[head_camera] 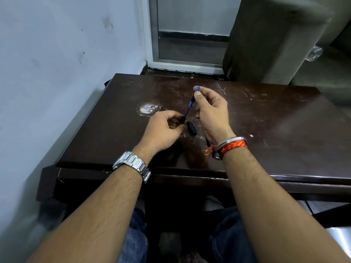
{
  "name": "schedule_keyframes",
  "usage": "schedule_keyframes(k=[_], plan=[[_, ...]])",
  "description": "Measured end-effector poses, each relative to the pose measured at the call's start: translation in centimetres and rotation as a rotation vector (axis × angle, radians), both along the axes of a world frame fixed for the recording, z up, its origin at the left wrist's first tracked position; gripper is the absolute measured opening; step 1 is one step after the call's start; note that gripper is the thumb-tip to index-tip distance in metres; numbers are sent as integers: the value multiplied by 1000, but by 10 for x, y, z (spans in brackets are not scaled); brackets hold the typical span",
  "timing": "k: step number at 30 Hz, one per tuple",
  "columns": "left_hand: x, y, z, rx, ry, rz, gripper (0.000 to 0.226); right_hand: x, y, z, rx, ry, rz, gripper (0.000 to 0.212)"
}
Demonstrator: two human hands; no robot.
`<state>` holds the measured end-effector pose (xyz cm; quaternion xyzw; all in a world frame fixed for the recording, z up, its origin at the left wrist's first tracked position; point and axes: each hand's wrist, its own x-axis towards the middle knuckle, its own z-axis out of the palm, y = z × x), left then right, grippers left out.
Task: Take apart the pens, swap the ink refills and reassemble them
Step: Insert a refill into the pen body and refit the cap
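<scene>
Near mid-frame above the table [266, 114], my right hand [212, 112] pinches the blue pen [190, 105] top, left hand [165, 130] clamps its black tip — I'd twist gently, keeping both grips firm.

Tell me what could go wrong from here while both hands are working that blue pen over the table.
1. The right hand pinches only the top of the blue pen while the left hand holds its dark lower end; a hard pull could bend the thin part between them.
2. A loose black piece lies on the dark table between the hands; a wrist could knock it, and it is hard to spot there.
</scene>
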<state>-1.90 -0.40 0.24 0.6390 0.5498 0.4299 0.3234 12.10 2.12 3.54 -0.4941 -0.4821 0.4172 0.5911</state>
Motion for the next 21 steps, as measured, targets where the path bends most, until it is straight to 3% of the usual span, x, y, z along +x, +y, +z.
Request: schedule_keyframes(k=[7, 17, 21], plan=[[0, 1, 1, 52, -83, 42, 29, -8, -4, -6, -17, -95, 131, 16], [-1, -2, 4, 55, -68, 53, 17, -7, -7, -4, -47, -46, 164, 4], [-3, -1, 4, 64, -81, 46, 22, -3, -7, -8, -44, -126, 103, 30]])
